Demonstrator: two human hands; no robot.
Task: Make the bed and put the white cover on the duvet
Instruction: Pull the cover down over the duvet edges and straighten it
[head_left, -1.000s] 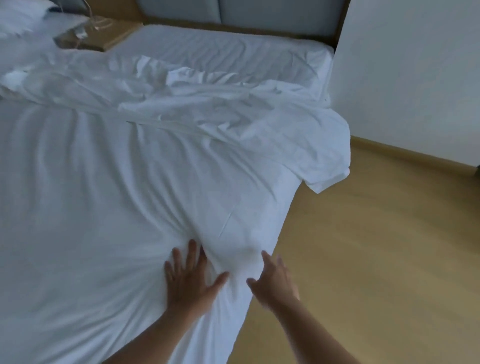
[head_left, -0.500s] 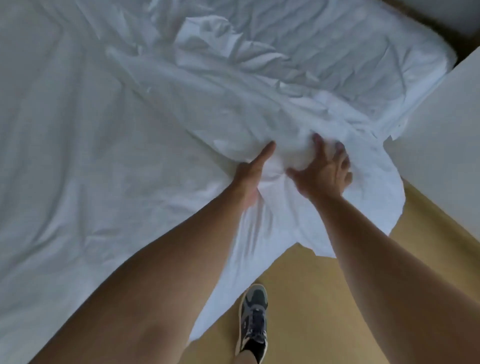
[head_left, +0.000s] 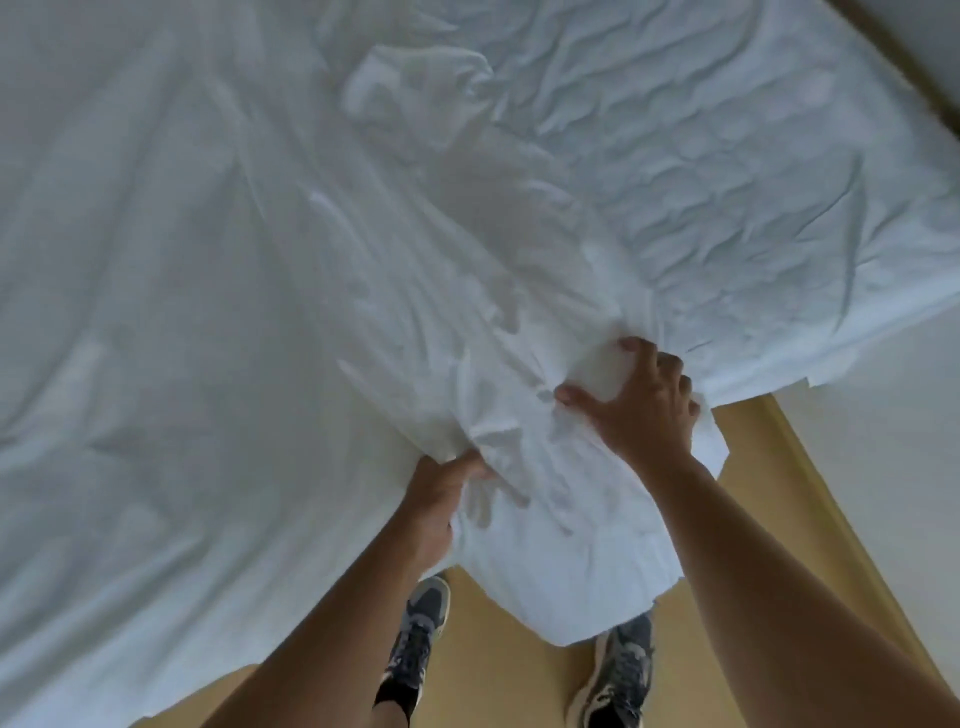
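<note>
Head view, starting at the left: what fills that side?

Mostly broad white bedding (head_left: 156, 338), fairly smooth with long shallow folds. It covers the bed from the left edge to the middle.

And the first hand you reach?

The left hand (head_left: 439, 499) sits at the bed's near edge. Its fingers are tucked into a fold of the crumpled white fabric cover (head_left: 561, 545) and clench it; the fingertips are hidden in the cloth.

What is below it?

A grey-and-black laced sports shoe (head_left: 421, 629) stands on the light yellowish wooden floor (head_left: 509, 686), just beside the hanging bedding.

Where is the cover itself?

It runs in a rumpled ridge from the middle of the bed down toward the person. Its bunched end spills over the bed's edge and hangs between the two forearms, above the floor.

And the other hand?

The right hand (head_left: 639, 405) lies on top of the bunch, thumb spread to the left, fingers curled over a wad of the cover and grasping it.

Further right?

A second matching shoe (head_left: 618, 675) shows partly under the hanging end. Up on the bed, a finely wrinkled white mattress sheet (head_left: 727, 182) lies uncovered out to the corner. Beyond that, a tan skirting board (head_left: 810, 499) meets a plain white wall (head_left: 893, 467)
</note>
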